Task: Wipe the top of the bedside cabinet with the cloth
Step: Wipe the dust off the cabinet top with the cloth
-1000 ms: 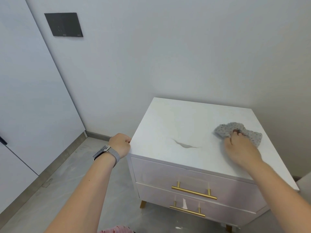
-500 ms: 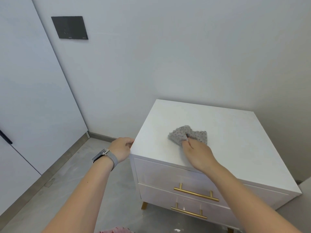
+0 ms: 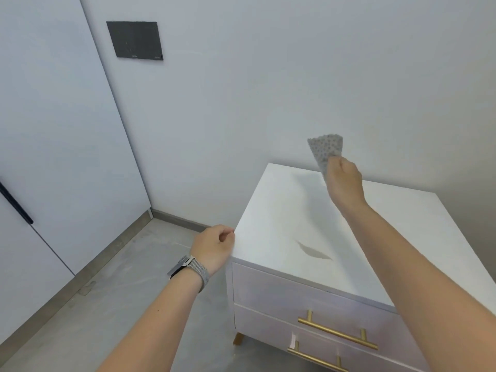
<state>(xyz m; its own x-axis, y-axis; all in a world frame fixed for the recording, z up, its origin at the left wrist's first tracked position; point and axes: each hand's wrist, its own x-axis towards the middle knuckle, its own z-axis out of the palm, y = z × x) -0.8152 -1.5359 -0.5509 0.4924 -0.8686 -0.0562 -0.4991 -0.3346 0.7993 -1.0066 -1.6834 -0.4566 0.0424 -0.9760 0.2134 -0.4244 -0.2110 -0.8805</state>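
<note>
The white bedside cabinet (image 3: 273,237) stands against the wall at the lower right, with two drawers and gold bar handles. A grey mark lies on its top near the front. My right hand (image 3: 343,181) holds the grey dotted cloth (image 3: 326,147) up in the air above the cabinet's back edge; the cloth sticks up from my fingers, clear of the surface. My left hand (image 3: 213,249), with a watch on the wrist, hangs with curled fingers just beside the cabinet's front left corner and holds nothing.
A white wall runs behind the cabinet, with a dark panel (image 3: 134,40) mounted high on it. White doors (image 3: 53,157) line the left side. Grey floor (image 3: 94,304) lies open to the left of the cabinet.
My right hand lifted the cloth off the cabinet top and raised it towards the back. My left hand came slightly away from the front left corner. The view tilted up.
</note>
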